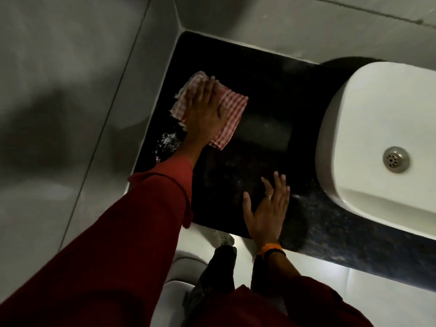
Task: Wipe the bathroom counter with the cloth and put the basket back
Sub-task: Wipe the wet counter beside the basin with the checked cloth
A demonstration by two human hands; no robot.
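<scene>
Tiles (70, 67) in grey wall a dark stone tabletop (271, 90) beside a white sink (354, 128). The left hand (205, 109) presses flat, fingers spread, on a red checked cloth (232, 103) near the corner; the right hand (267, 211) rests open on bare stone.

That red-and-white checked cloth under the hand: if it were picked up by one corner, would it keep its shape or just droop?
Probably droop. The cloth lies flat and folded under the left hand, and its frayed edge suggests thin woven fabric, so likely floppy and light. On the dark counter it should slide easily when pushed, though the wet speckles nearby might make it drag.
</scene>
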